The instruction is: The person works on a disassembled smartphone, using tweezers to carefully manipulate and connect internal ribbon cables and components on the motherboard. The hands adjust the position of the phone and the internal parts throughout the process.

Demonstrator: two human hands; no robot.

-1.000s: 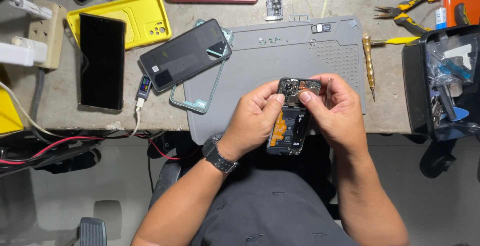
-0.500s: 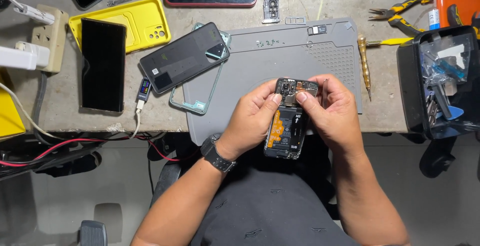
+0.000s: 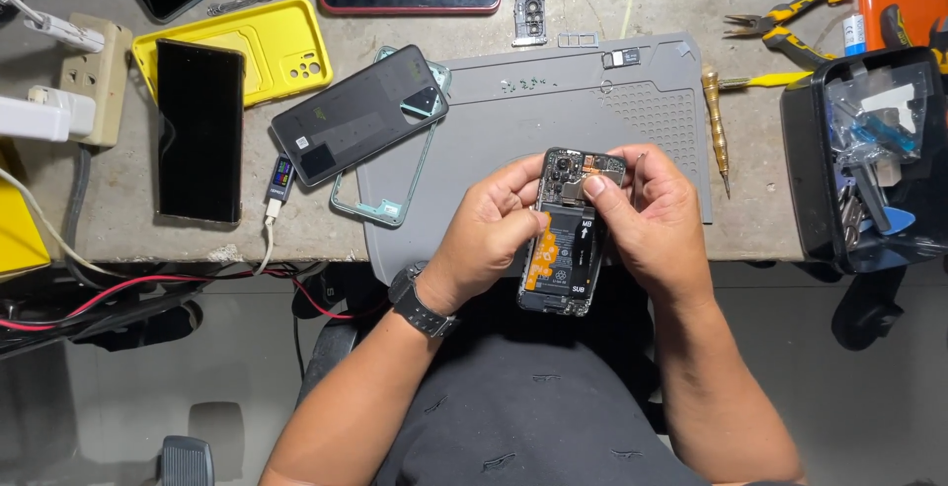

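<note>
We hold an opened phone (image 3: 565,234) with its back cover off, above the front edge of the grey work mat (image 3: 553,111) and over our lap, so it rests on nothing but our fingers. As we judge it, the main risk is a slip: the phone hangs past the edge of the surface (image 3: 128,234), and a loosened hold would send it down to the lap or the floor. A second risk is pressing too hard near the camera module at the top, where exposed parts and thin flex cables could bend or tear; the orange flex along the battery looks just as exposed. Small loose parts near the mat's far edge (image 3: 529,82) could also scatter if we bump the mat. Our left hand (image 3: 491,234) wraps the phone's left side, its grip closed around the frame with the thumb lying on the upper part. Our right hand (image 3: 652,219) cradles the right side, thumb tip pressed on the top area beside the camera, fingers curled behind. Both grips are pressed shut on the phone. A dark back cover (image 3: 357,116) and a screwdriver (image 3: 715,130) lie nearby, untouched.
</note>
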